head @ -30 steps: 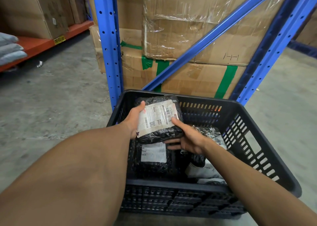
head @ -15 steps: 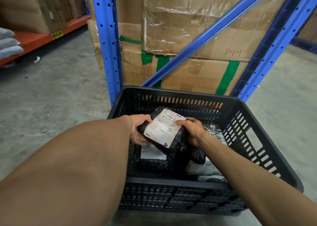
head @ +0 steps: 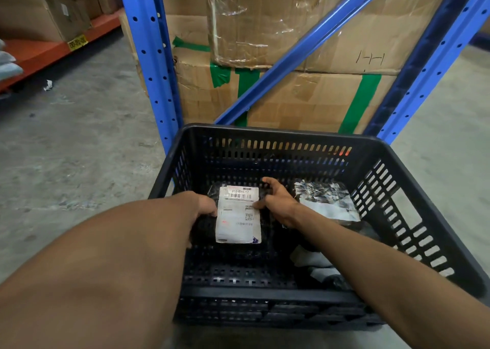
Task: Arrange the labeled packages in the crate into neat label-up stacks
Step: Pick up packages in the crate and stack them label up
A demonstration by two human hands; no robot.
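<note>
A black slotted plastic crate (head: 275, 136) stands on the floor in front of me. Inside at its left lies a black poly package (head: 238, 216) with its white shipping label facing up. My left hand (head: 205, 207) grips the package's left edge and my right hand (head: 277, 203) presses on its right edge. It rests on top of another dark package, mostly hidden. At the crate's right lies a black-and-white patterned package (head: 327, 201), and a white and dark bag (head: 315, 265) sits below my right forearm.
A blue steel rack upright (head: 151, 57) and a diagonal brace (head: 305, 49) rise just behind the crate. Taped cardboard boxes (head: 291, 96) are stacked behind them. An orange shelf (head: 39, 49) with boxes runs at the far left. Bare concrete floor (head: 79, 136) lies to the left.
Both hands have lowered the labelled package from above the crate down onto the left stack, and its label now lies flat and faces up.
</note>
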